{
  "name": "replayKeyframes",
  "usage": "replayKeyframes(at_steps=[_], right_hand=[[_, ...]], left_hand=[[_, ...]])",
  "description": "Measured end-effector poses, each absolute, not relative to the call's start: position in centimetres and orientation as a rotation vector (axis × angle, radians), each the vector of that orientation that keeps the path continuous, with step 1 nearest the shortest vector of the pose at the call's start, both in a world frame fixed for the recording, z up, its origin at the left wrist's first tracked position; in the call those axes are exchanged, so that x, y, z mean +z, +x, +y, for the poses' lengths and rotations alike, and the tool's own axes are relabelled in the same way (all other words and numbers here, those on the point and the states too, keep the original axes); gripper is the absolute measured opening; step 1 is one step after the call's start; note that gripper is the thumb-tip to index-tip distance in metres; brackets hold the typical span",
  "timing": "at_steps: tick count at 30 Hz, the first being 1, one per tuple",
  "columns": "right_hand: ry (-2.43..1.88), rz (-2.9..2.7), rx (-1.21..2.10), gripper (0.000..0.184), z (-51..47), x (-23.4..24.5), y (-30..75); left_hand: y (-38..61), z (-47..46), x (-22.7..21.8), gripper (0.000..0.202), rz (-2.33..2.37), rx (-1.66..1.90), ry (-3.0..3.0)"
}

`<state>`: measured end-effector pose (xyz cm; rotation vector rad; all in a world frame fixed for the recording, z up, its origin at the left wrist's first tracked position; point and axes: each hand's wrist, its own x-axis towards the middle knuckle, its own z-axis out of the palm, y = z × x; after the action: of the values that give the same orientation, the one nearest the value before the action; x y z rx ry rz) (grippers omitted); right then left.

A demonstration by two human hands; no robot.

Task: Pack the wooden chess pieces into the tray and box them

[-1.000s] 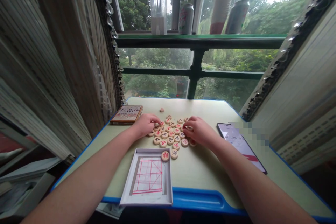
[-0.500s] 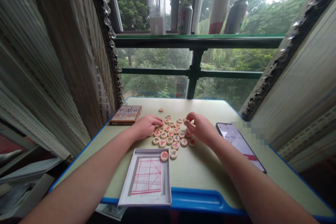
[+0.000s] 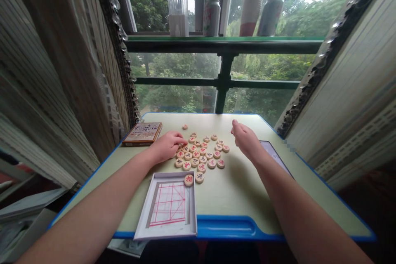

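Round wooden Chinese chess pieces [image 3: 195,154] with red or black characters lie face up in a loose cluster at the middle of the table. My left hand [image 3: 167,147] rests at the cluster's left edge, index finger stretched over the nearest pieces and fingertips touching them. To the right of the pieces, my right hand [image 3: 246,139] is raised above the tabletop with its fingers curled in; whatever it may hold is hidden. One red piece [image 3: 188,180] sits on the edge of the white box tray [image 3: 194,210], beside a black piece [image 3: 199,177].
A printed box [image 3: 142,133] lies at the table's left edge. Partly behind my right forearm is a phone [image 3: 275,154]. Curtains hang on both sides, and cans [image 3: 271,15] stand on the window ledge behind the green rail [image 3: 225,44].
My right hand has moved right and up, away from the pieces. Pieces at the cluster's right side now show. My left hand stays at the left edge, and the view has shifted slightly.
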<state>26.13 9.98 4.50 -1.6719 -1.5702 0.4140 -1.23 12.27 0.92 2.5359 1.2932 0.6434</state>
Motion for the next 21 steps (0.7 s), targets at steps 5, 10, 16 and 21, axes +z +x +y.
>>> replayKeyframes(at_steps=[5, 10, 16, 21], right_hand=[[-1.891, -1.775, 0.314, 0.018, 9.54, 5.00, 25.97], [-1.972, -2.074, 0.308, 0.021, 9.34, 4.70, 25.89], [-2.050, -2.192, 0.296, 0.007, 9.30, 4.75, 25.80], [-2.002, -2.075, 0.280, 0.008, 9.35, 4.61, 25.61]], left_hand=[[-1.49, 12.41, 0.90, 0.039, 1.249, 0.583, 2.527], [-1.53, 12.25, 1.33, 0.037, 1.354, 0.484, 2.619], [-1.25, 12.01, 1.57, 0.040, 1.393, 0.498, 2.627], [-1.39, 12.03, 1.75, 0.044, 1.439, 0.598, 2.584]])
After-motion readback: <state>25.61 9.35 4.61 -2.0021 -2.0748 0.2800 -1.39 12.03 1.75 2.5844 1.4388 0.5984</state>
